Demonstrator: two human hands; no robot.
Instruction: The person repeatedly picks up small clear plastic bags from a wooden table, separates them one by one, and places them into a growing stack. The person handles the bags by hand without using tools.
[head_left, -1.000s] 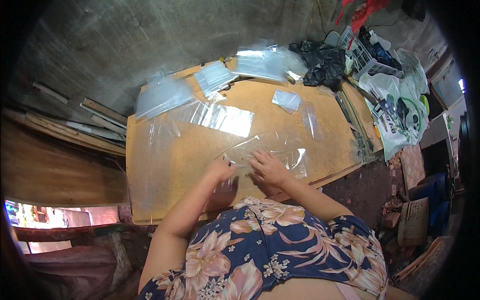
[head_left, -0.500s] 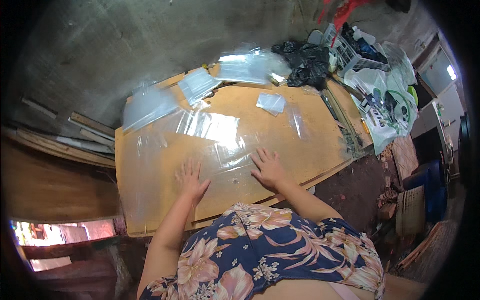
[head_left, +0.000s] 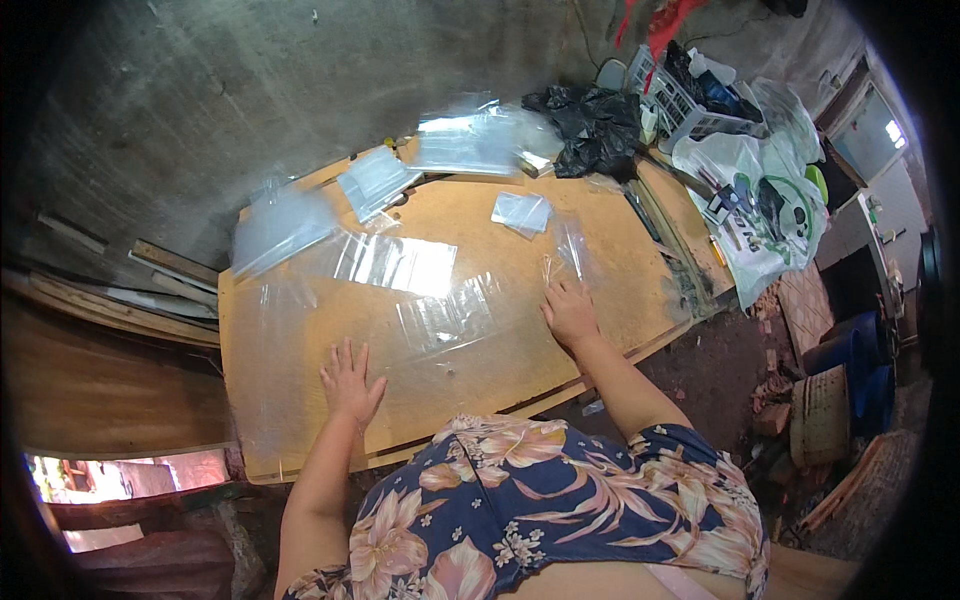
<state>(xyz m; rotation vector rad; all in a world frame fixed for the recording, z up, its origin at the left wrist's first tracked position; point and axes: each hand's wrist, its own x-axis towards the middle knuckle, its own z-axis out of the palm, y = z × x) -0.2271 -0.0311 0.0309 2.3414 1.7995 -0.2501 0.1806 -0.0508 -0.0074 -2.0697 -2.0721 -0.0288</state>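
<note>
- Resting the left hand [head_left: 349, 385] flat on the near left of the desk [head_left: 635, 300], with fingers spread apart.
- Resting the right hand [head_left: 572, 312] farther right, with fingers bent at the near end of a slim clear bag [head_left: 571, 245]; cannot tell whether clamped on it.
- Seeing a clear sheet [head_left: 450, 315] flat on the desk between both hands, slightly farther than the left.
- Seeing beyond it a shiny sheet [head_left: 400, 262], and far right a black bag [head_left: 597, 130].
</note>
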